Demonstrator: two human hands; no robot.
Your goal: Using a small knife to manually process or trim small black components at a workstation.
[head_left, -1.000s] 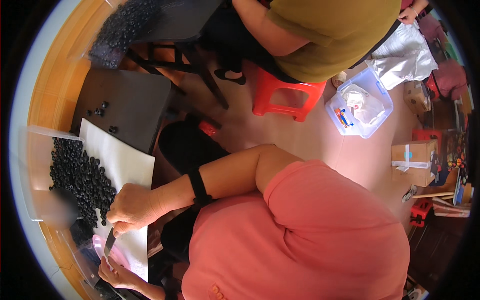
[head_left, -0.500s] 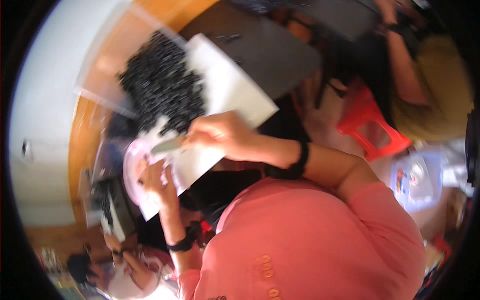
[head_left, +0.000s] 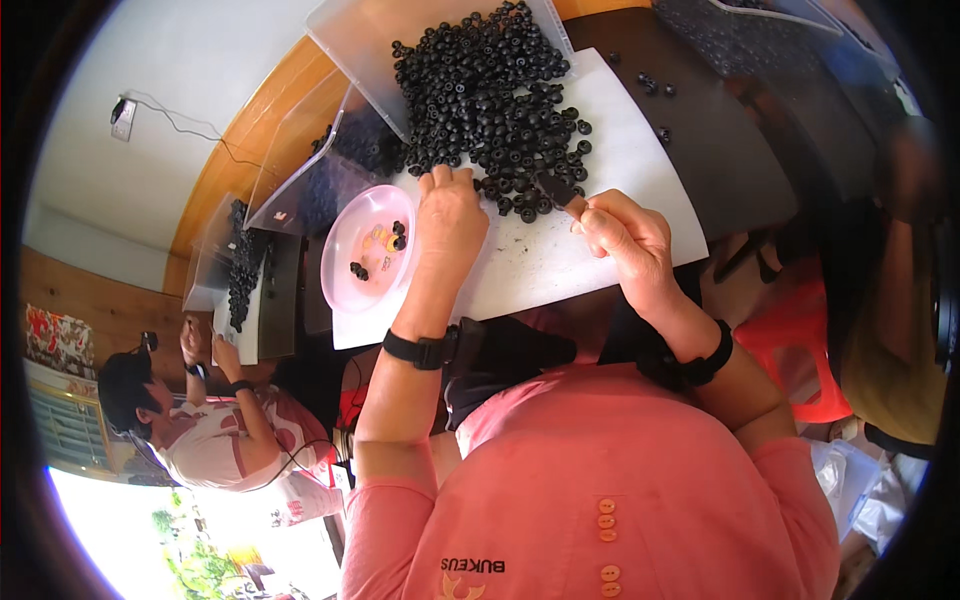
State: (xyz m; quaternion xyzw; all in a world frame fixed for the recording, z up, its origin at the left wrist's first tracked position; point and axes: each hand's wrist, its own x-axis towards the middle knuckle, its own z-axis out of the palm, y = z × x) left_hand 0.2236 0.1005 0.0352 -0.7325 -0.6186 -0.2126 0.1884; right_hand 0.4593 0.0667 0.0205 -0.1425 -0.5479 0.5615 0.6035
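Observation:
A large heap of small black round parts [head_left: 490, 110], many with a hole in the middle, spills onto a white sheet [head_left: 600, 265]. My left hand [head_left: 452, 222] reaches the heap's near edge, its fingers curled together among the parts. The fingertips are partly hidden, so I cannot make out what they hold. My right hand [head_left: 635, 245] grips a small knife [head_left: 563, 194] by its brown handle, with the dark blade pointing at the heap. Left of my left hand is a pink plate [head_left: 345, 290] with a few black parts on it.
A clear plastic bin [head_left: 365, 60] lies tipped behind the heap. Another clear bin [head_left: 275, 195] stands to the left. Several stray parts dot the dark table [head_left: 720, 185] at right. A co-worker [head_left: 230, 430] sits at far left, and a red stool [head_left: 795, 350] is at right.
The view has swung round and sharpened. My left hand has moved from over the pink plate to the heap. My right hand has drawn away from the plate, still with the knife.

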